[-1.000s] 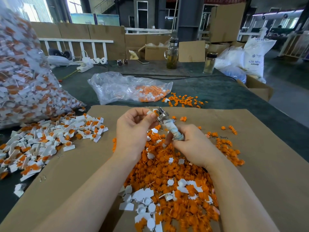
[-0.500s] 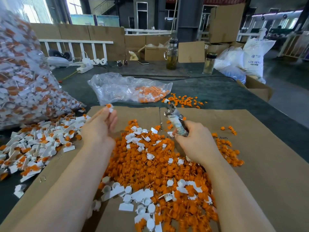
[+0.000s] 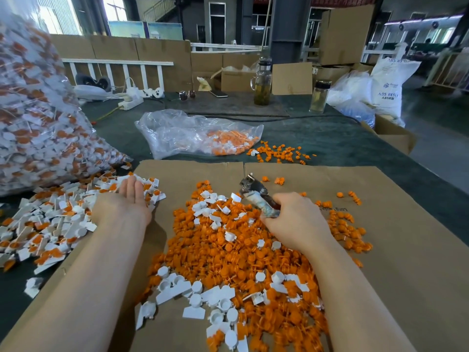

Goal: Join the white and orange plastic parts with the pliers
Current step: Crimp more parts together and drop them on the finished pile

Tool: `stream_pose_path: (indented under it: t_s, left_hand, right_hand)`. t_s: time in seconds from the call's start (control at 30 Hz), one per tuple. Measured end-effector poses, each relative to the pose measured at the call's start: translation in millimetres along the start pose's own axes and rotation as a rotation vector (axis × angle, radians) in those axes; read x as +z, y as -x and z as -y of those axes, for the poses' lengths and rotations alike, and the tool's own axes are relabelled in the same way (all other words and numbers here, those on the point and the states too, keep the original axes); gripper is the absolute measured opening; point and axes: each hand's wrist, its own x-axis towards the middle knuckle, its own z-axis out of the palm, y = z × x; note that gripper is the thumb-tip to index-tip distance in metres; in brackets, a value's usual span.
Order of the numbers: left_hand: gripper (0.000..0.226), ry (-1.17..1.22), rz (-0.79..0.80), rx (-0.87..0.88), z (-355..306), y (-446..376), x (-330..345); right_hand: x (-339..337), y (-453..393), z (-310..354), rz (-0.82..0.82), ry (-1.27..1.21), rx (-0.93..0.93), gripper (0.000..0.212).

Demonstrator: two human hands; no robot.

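Observation:
A heap of loose orange plastic parts [image 3: 228, 252] lies on the brown cardboard sheet [image 3: 406, 250] in front of me, with white plastic parts [image 3: 210, 298] scattered on and beside it. My right hand [image 3: 297, 222] grips the wrapped handles of the pliers [image 3: 256, 194], whose metal jaws point up and to the left above the heap. My left hand [image 3: 127, 201] is out to the left, palm up with straight fingers and holding nothing, over the pile of joined white-and-orange pieces [image 3: 50, 224].
A big clear bag of joined pieces [image 3: 38, 123] stands at the far left. A flatter plastic bag with orange parts [image 3: 198, 133] lies behind the cardboard, beside spilled orange parts [image 3: 279, 152]. Two bottles [image 3: 262, 85], cardboard boxes and a white sack [image 3: 388, 85] sit farther back.
My left hand left the pliers' jaws with a joined piece, swung left and opened over the finished pile. My right hand lowered the pliers slightly.

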Motion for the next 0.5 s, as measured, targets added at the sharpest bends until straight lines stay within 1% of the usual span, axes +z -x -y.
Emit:
stream_pose_path:
  t_s: [0.07, 0.13, 0.2, 0.23, 0.27, 0.33, 0.4, 0.43, 0.5]
  left_hand:
    - [0.036, -0.249, -0.117, 0.080, 8, 15, 5]
    - [0.023, -0.583, -0.067, 0.052, 15, 33, 13]
    - [0.009, -1.006, 0.085, 0.021, 25, 42, 11]
    - [0.004, -1.214, 0.171, 0.057, 30, 46, 9]
    - [0.003, -1.412, 0.267, 0.106, 34, 50, 6]
    - [0.012, -1.741, 0.532, 0.224, 42, 57, -1]
    - [0.019, -1.994, 0.765, 0.315, 49, 61, -5]
    - [0.023, -2.085, 0.842, 0.343, 52, 62, -7]
    - [0.030, -2.233, 0.947, 0.397, 58, 64, -9]
  right_hand:
    - [2, 0, 1, -0.008, 0.048, -0.008, 0.024]
    - [4, 0, 2, -0.018, 0.086, -0.024, 0.022]
    - [7, 0, 3, -0.019, 0.117, -0.032, 0.025]
    - [8, 0, 4, -0.017, 0.132, -0.034, 0.026]
    - [9, 0, 4, -0.015, 0.145, -0.036, 0.026]
    - [9, 0, 5, -0.006, 0.145, -0.036, 0.025]
    - [9, -1, 5, -0.001, 0.132, -0.033, 0.024]
    - [9, -1, 5, 0.002, 0.127, -0.031, 0.023]
    - [10, -1, 5, 0.007, 0.124, -0.026, 0.021]
